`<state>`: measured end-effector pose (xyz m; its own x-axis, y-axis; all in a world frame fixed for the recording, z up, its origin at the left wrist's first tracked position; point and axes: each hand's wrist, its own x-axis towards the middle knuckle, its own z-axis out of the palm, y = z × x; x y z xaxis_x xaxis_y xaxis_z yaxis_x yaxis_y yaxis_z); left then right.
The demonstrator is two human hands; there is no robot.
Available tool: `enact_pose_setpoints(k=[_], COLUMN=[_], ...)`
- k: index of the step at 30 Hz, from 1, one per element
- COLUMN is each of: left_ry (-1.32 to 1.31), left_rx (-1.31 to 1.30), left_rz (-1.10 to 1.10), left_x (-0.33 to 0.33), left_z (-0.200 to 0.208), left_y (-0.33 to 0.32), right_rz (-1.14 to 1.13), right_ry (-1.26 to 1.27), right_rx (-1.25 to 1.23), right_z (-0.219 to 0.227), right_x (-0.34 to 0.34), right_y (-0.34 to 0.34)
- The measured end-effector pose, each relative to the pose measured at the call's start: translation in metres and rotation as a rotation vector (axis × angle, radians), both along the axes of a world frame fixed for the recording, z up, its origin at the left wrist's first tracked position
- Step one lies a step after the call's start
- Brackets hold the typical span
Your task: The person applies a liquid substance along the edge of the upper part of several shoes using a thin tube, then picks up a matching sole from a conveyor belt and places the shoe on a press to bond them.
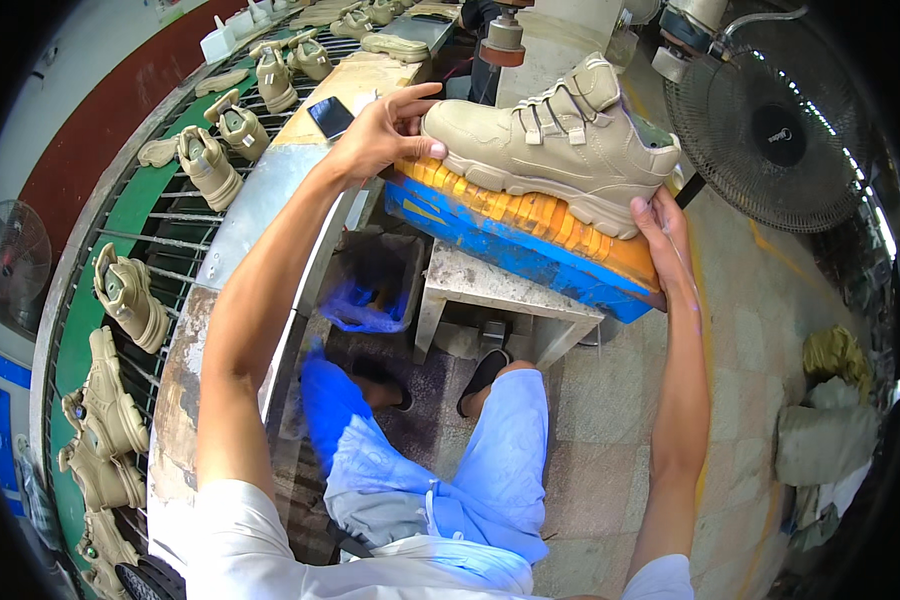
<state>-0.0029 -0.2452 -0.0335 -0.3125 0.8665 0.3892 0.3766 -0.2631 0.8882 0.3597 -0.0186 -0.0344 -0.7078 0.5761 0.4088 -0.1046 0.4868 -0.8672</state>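
Observation:
A beige lace-up shoe with a chunky sole lies lengthwise on an orange ridged pad, its toe to the left and heel to the right. The pad tops a blue block with worn paint. My left hand grips the toe end, thumb against the front of the sole and fingers reaching round the far side. At the heel, my right hand holds the sole's edge with the thumb on its near side. The far fingers of both hands are partly hidden.
On my left a roller conveyor carries several beige shoes and loose soles. A phone lies on the bench. Round press heads hang above. A large fan stands right, and a dark bin sits below.

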Motion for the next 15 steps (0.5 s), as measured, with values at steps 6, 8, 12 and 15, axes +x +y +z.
enact_pose_setpoints(k=[6,8,12,15], left_ry=[0.096,0.089,0.014,0.039], left_rx=[-0.068,0.016,0.001,-0.061], left_rz=[0.043,-0.024,-0.017,0.027], left_x=[0.0,0.007,0.006,0.012], left_z=[0.007,0.009,0.003,0.011], left_y=[-0.013,-0.011,-0.012,-0.007], right_rz=[0.018,0.001,-0.027,-0.058], right_ry=[-0.074,-0.129,-0.136,-0.138], right_rx=[-0.001,0.039,0.045,0.083], right_z=[0.002,0.005,0.005,0.005], right_x=[-0.005,-0.002,-0.008,-0.003], right_y=[-0.004,-0.002,-0.009,-0.002])
